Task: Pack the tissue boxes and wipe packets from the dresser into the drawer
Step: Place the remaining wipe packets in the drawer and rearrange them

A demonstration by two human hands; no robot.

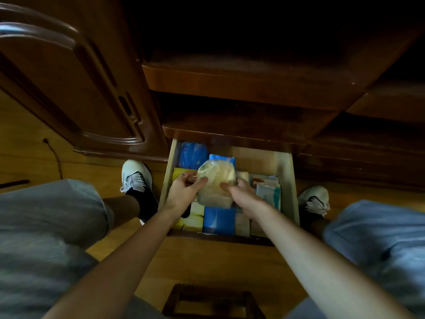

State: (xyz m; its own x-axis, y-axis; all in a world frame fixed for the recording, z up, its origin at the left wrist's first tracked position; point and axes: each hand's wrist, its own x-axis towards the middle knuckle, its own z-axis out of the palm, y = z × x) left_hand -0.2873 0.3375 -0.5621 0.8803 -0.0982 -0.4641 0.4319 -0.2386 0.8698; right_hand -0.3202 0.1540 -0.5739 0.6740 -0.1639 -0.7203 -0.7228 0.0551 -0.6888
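The open drawer of the dark wooden dresser sits low in the middle of the head view. Both hands hold a pale yellow tissue packet in clear wrap over the drawer's middle. My left hand grips its left side and my right hand its right side. Under and around it lie a yellow tissue box, a blue packet, another blue packet at the back left, beige packets and a white-and-teal wipe packet on the right.
A dresser shelf overhangs the drawer's back. A cabinet door stands at the left. My knees in grey shorts and white sneakers flank the drawer on the wooden floor. A dark wooden frame lies near the bottom edge. A cable runs at the left.
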